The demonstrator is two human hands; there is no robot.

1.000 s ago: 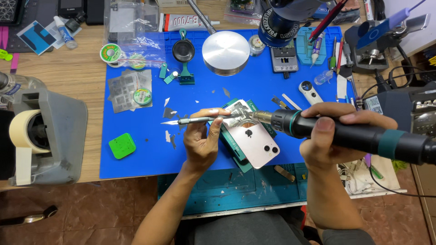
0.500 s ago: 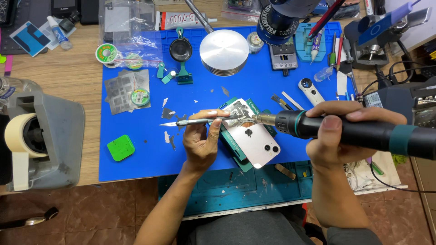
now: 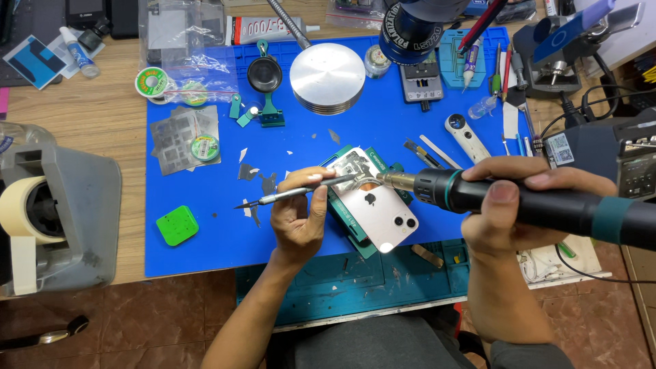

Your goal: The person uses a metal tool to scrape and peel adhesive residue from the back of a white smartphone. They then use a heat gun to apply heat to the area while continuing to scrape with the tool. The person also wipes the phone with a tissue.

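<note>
Left hand [image 3: 297, 219] pinches slim tweezers [image 3: 294, 195]; right hand [image 3: 519, 205] grips a hot-air handpiece [image 3: 492, 201], nozzle aimed between both hands at a pale phone [image 3: 376, 212] in its green holder [image 3: 355, 236]; heating seems underway; next likely needs steady lifting.

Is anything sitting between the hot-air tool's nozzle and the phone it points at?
Nothing visible. The right hand aims the hot-air tool straight at the top of the phone. The thin metal tool in the left hand comes in from the other side, its tip meeting the same spot.
</note>
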